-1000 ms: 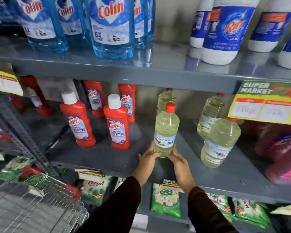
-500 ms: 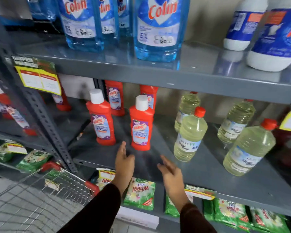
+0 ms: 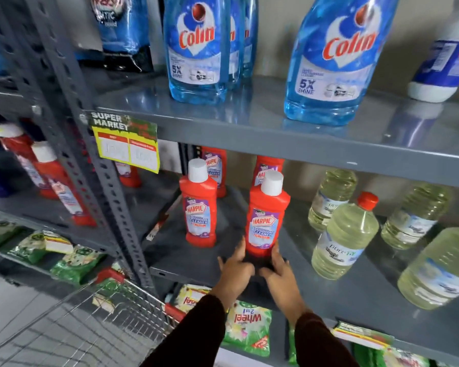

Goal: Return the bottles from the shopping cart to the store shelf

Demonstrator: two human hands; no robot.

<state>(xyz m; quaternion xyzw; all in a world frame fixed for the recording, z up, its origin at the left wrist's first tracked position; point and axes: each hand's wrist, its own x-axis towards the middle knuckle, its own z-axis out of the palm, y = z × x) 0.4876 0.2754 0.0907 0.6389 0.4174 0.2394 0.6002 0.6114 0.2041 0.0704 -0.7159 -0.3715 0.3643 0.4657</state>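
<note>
A grey metal shelf (image 3: 212, 263) is seen with a wire cart (image 3: 72, 327) below at left. A red Harpic bottle (image 3: 266, 215) stands upright near the shelf's front edge, its base clasped between the left hand (image 3: 235, 268) and the right hand (image 3: 278, 274). A second Harpic (image 3: 198, 205) stands just left of it. Bare shelf lies between the held bottle and the oil bottles (image 3: 345, 237) at right.

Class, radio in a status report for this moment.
Both hands, left hand and right hand, at base of upright Harpic bottle on middle shelf. Nothing blocking.
</note>
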